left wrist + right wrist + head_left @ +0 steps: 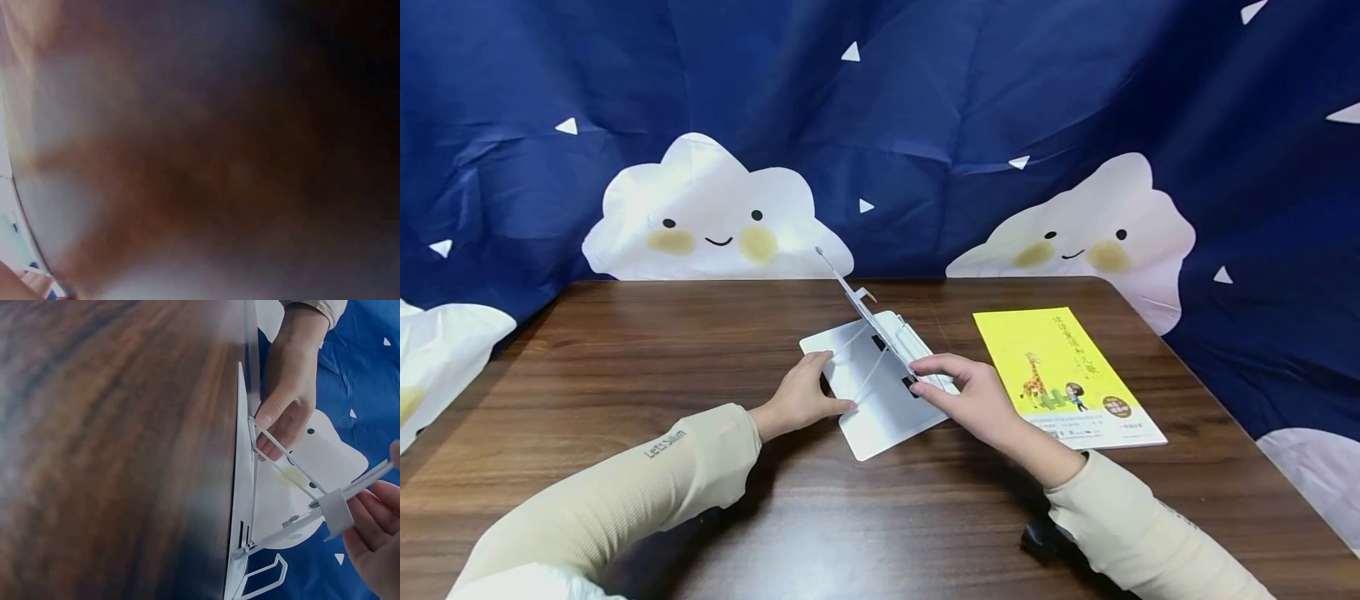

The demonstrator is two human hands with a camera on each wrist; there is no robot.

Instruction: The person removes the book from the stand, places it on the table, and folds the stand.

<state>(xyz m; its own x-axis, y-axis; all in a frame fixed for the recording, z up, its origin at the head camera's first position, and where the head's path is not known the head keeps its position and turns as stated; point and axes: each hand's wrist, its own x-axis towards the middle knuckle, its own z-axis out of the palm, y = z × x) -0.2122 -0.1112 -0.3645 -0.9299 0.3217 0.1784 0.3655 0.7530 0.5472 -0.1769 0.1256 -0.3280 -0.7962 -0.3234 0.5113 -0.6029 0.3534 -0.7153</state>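
Note:
A white metal book stand [887, 417] is on the table, its flat base lying down. Its upper panel [871, 319] is tilted up, seen nearly edge-on. A wire support [291, 458] runs between base and panel. At the base's left edge, my left hand [801, 396] grips the stand, thumb and fingers beside the wire's lower end. With thumb and fingers, my right hand [981, 402] holds the raised panel by its near right side. The right wrist view shows both hands on the stand. Most of the left wrist view is dark and blurred.
A yellow book [1063, 367] with a giraffe on its cover lies to the right of the stand, close to my right hand. Behind the brown wooden table [700, 325] hangs a blue curtain [910, 100] with clouds printed on it.

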